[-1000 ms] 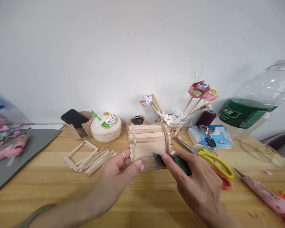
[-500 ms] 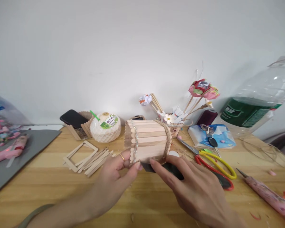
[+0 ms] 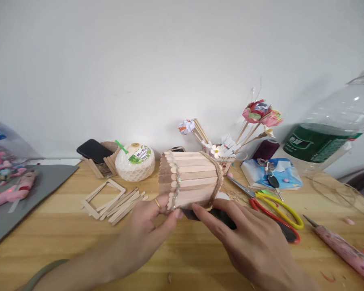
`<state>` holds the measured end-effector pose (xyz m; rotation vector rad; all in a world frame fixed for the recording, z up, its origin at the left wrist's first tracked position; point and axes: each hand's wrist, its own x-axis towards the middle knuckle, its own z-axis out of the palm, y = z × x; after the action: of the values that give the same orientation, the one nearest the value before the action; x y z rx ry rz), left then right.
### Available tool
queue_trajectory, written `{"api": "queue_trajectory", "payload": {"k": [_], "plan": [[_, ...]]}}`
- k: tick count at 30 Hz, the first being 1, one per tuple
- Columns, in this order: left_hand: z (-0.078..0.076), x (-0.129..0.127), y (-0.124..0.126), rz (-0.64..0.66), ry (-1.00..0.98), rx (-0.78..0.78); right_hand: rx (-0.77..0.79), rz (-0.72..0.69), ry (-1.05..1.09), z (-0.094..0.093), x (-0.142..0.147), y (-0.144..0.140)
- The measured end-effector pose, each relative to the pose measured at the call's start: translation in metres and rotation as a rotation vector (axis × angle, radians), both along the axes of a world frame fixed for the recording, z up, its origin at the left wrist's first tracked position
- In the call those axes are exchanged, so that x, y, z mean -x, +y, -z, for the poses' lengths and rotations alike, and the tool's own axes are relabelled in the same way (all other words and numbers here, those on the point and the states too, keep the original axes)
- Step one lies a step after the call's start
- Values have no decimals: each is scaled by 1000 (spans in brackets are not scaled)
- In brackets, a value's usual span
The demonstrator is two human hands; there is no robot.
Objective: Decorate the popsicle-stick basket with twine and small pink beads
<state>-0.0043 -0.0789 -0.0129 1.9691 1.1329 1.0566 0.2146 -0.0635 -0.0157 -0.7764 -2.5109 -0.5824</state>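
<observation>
A round pot made of popsicle sticks (image 3: pixel 195 176) lies on its side between my hands, its rim facing left. Glittery trim runs along the rim, and twine circles the right end. My left hand (image 3: pixel 150 230), with a ring on one finger, is closed on the rim's lower edge, some fingers hidden behind it. From the lower right, my right hand (image 3: pixel 248 234) presses a fingertip against the pot's underside. A dark, flat thing (image 3: pixel 191 214) shows under the pot and by the right fingers; I cannot make out what it is.
Loose popsicle sticks (image 3: pixel 127 206) and a stick frame (image 3: pixel 92 208) lie left, before a wrapped coconut (image 3: pixel 135 163). Scissors (image 3: pixel 276 210) and a pink-handled pointed tool (image 3: pixel 339 246) are at right. Paper flowers (image 3: pixel 261 113) and a big bottle (image 3: pixel 318 141) stand behind. A pink glue gun (image 3: pixel 12 194) rests on a grey mat.
The pot has tilted a little and shifted slightly right, with its open end showing a bit more. Both hands keep nearly the same hold.
</observation>
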Motion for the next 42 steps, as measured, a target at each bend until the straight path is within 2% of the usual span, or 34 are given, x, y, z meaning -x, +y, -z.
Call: {"api": "queue_trajectory", "payload": {"k": [6, 11, 19, 28, 37, 42], "plan": [[-2, 3, 0, -49, 176, -179, 22, 2, 25, 2, -2, 1], [0, 4, -1, -53, 197, -204, 3, -12, 17, 2, -3, 1], [-1, 7, 2, -4, 221, -152, -10, 23, -21, -1, -3, -1], [-3, 8, 2, 23, 251, -244, 20, 51, -22, 3, -3, 1], [-2, 8, 1, -39, 232, -163, -12, 85, 4, 3, 3, 1], [-5, 5, 0, -43, 179, -96, -30, 135, 98, 9, 4, -1]]}}
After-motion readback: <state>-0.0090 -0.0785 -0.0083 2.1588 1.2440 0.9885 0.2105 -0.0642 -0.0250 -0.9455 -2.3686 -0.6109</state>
